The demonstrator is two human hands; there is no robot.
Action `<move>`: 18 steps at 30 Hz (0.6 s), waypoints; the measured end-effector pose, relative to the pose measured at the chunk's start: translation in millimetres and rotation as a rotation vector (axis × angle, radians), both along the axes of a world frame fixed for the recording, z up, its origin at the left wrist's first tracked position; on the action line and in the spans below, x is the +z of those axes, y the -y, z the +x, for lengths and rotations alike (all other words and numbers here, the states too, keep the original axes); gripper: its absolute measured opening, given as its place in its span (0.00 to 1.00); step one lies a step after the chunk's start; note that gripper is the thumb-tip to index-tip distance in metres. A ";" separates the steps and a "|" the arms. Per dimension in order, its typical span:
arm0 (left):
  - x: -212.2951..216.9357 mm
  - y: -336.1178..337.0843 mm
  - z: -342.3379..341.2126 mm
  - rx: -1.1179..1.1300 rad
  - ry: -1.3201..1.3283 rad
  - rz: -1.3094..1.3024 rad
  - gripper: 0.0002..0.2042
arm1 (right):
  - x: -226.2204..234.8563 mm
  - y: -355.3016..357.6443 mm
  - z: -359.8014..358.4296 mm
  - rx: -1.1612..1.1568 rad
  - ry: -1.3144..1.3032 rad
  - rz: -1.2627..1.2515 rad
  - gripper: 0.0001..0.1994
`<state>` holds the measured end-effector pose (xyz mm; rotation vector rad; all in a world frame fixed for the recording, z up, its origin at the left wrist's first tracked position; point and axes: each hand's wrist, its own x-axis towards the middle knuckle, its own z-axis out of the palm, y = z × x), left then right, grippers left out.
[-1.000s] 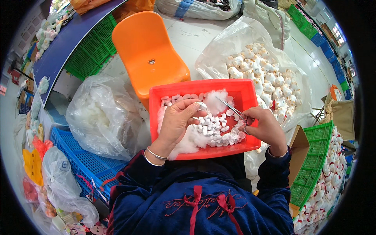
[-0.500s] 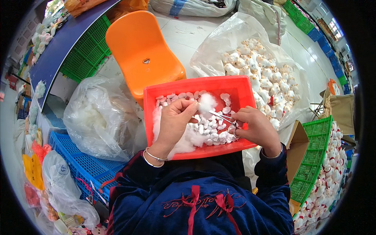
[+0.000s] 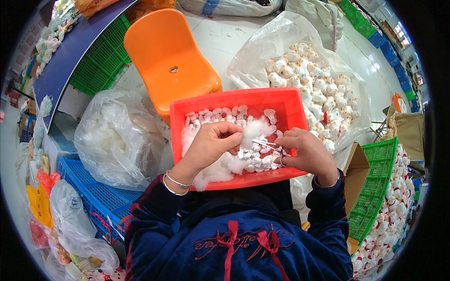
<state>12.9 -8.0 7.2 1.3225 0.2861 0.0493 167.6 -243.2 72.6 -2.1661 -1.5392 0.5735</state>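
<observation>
My left hand is over the red plastic tub, thumb and forefinger pinched on a fluffy tuft of white stuffing. In my right hand is a pair of slim metal forceps; the tips point left, at the lower side of the tuft. Beneath both hands, several small white stuffed pieces lie in the tub. A looser heap of white stuffing covers its near left corner, partly behind my left wrist.
An orange chair stands beyond the tub. Clear bags hold white stuffing at left and white plush pieces at far right. A blue crate is on the left; a green crate and cardboard box are on the right.
The tuft looks wider and looser and sits slightly farther right. My left hand has turned and lowered a little; the forceps, spread before, now look closer together.
</observation>
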 end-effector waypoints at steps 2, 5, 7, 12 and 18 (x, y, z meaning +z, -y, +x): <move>-0.2 -6.4 1.1 -0.064 -0.003 0.002 0.09 | 1.4 -0.5 -0.4 0.003 -0.004 -0.020 0.16; 1.0 -9.1 2.8 -0.082 -0.013 0.027 0.09 | 1.6 -1.7 -5.9 -0.017 0.002 -0.028 0.17; 0.2 -6.9 3.4 -0.073 -0.019 0.025 0.07 | 3.6 -4.1 -9.3 -0.019 0.048 -0.033 0.17; -6.7 -7.4 2.9 -0.004 0.046 0.022 0.04 | 14.7 7.6 -8.0 -0.031 0.117 -0.135 0.25; 3.8 -6.0 -7.8 -0.153 0.027 0.082 0.04 | 10.8 22.0 19.1 0.035 -0.056 -0.023 0.38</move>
